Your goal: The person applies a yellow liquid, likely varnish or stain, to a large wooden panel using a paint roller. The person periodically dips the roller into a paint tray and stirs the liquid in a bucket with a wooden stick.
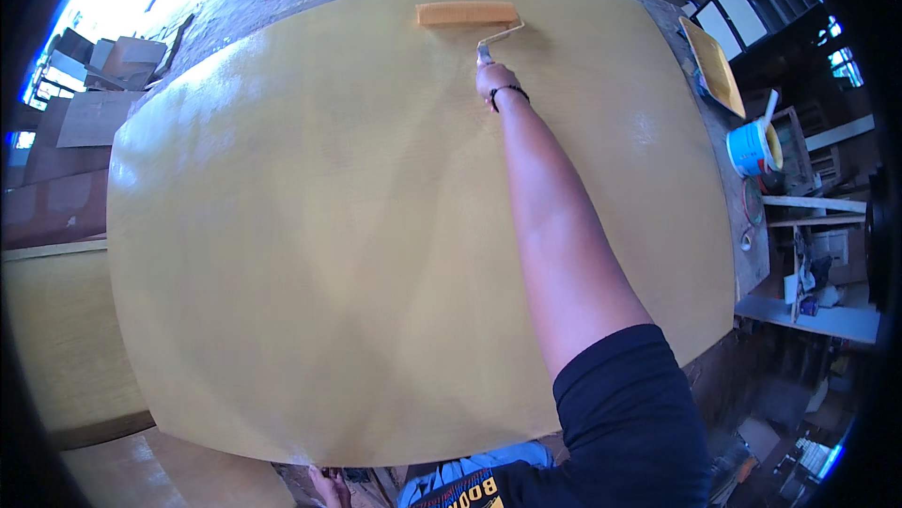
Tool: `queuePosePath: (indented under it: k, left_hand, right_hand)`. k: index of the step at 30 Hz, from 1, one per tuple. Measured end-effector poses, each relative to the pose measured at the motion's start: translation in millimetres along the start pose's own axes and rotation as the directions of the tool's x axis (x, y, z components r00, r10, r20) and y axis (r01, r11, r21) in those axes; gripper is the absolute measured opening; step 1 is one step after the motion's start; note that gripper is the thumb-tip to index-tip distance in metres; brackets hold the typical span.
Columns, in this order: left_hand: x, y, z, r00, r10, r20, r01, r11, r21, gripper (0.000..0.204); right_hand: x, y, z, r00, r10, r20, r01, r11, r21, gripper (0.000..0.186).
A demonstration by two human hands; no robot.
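My right hand [496, 81] is stretched toward the far side of a large panel and wrapped round the handle of a paint roller [467, 14]. The roller's orange-tan sleeve lies across the panel near its far edge, and its bent wire frame joins the sleeve at the right end. The panel [376, 198] has a yellowish-tan surface with wet-looking shine at the upper left. My left hand [329, 487] is low at the panel's near edge, partly cut off by the frame, and its fingers are too small and hidden to read.
Beyond the panel's right edge are a yellow paint tray [712, 66] and a blue bucket [749, 149] with a stick in it. Another tan panel [70, 339] lies at the left, below stacked boards [70, 141]. Shelving with clutter [817, 296] stands at the right.
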State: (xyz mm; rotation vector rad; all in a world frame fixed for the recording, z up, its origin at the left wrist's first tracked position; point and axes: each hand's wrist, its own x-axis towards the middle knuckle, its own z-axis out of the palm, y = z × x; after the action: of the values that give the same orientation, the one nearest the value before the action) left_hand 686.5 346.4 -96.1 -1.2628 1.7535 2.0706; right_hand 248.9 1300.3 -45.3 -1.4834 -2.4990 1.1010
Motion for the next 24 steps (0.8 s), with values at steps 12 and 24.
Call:
queuePosePath:
  k: [12, 24]
  left_hand:
    - [-14.1, 11.9, 17.3, 0.983, -0.071, -0.172, 0.098, 0.983, 0.157, 0.04]
    - [-35.4, 19.6, 28.5, 0.978, -0.096, -0.185, 0.133, 0.97, 0.205, 0.041]
  right_hand:
    - [151.3, -76.0, 0.7, 0.999, -0.039, -0.038, 0.037, 0.997, -0.065, 0.049]
    - [92.2, -73.5, -24.2, 0.997, 0.013, 0.078, -0.013, 1.0, 0.005, 0.07]
